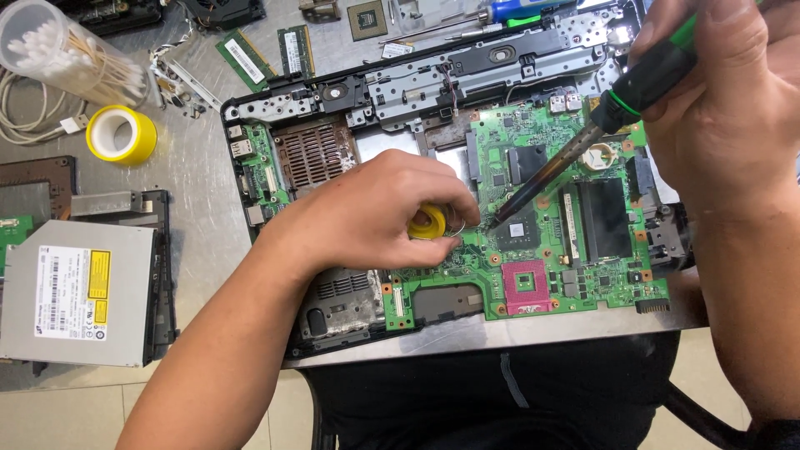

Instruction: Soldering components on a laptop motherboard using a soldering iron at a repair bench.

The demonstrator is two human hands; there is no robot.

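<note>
The right hand (721, 117) is clamped on a black-and-green soldering iron (583, 146), its tip touching the green laptop motherboard (542, 208) near centre. At nine o'clock, the left hand (375, 218) pinches a small yellow solder spool (428, 222). Soldering looks under way, unfinished; the opened laptop chassis (333, 158) remains disassembled.

- I'm over a grey metal bench (200, 179).
- Opened laptop chassis (333, 321) sits centre, reaching the near edge.
- Silver optical drive (75, 292) lies left.
- Yellow tape roll (122, 134) and a tub of cotton swabs (62, 54) far left.
- Two memory sticks (246, 58) and a small square chip (367, 19) at the back.
</note>
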